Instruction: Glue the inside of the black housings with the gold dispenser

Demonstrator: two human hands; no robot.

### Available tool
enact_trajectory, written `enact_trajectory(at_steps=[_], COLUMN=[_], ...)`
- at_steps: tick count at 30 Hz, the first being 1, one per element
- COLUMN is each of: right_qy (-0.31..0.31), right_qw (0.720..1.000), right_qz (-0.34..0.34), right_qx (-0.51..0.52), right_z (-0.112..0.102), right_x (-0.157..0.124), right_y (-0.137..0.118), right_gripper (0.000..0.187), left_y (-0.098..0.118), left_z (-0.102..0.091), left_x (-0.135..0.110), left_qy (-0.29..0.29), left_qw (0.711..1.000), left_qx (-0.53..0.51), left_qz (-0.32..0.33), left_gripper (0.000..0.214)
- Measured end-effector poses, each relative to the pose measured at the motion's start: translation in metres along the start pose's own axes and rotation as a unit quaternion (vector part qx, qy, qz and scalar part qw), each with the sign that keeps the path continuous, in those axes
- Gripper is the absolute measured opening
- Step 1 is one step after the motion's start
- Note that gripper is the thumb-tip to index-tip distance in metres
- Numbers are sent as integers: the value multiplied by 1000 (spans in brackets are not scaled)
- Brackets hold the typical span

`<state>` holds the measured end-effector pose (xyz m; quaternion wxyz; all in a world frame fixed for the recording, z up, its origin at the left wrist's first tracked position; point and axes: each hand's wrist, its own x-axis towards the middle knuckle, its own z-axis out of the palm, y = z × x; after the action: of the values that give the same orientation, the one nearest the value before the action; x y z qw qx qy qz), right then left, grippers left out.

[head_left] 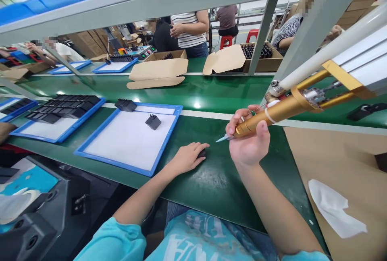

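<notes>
My right hand (249,138) is closed around a gold dispenser pen (273,116) whose thin white tip (222,138) points left, above the green table (211,180). My left hand (188,157) lies on the table with fingers curled over a small black part (202,153), holding it down just below and left of the tip. A blue-rimmed white tray (130,140) lies left of my left hand. One black part (153,121) sits on it and another black piece (126,105) rests on its far edge.
A second blue tray (45,130) with several black parts lies further left. A brown cardboard sheet (341,160) with a white wipe (334,208) covers the table's right side. Beyond a green conveyor (193,90), cardboard boxes (263,57) stand and other people work. A dark machine (45,208) sits lower left.
</notes>
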<state>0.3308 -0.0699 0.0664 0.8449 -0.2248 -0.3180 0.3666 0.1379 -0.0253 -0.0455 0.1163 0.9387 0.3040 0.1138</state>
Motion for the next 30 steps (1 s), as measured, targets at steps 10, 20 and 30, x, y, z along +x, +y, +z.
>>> enact_trajectory(at_steps=[10,20,30], right_qy=[16,19,36], right_qw=[1000,1000,999], right_qz=[1,-4,-22], right_qx=[15,19,29], right_z=[-4,-7,-6], right_x=[2,5,1], right_y=[-1,0,8], right_gripper=[34,36,34], left_y=[-21,-97,-143], left_z=[-6,-55,-65], left_x=[-6,-22,-13], left_qy=[139,209,270], left_qw=[827,926,906], left_qx=[-499,-15,235], left_qz=[-217,-315,-225], left_gripper=[60,73,44])
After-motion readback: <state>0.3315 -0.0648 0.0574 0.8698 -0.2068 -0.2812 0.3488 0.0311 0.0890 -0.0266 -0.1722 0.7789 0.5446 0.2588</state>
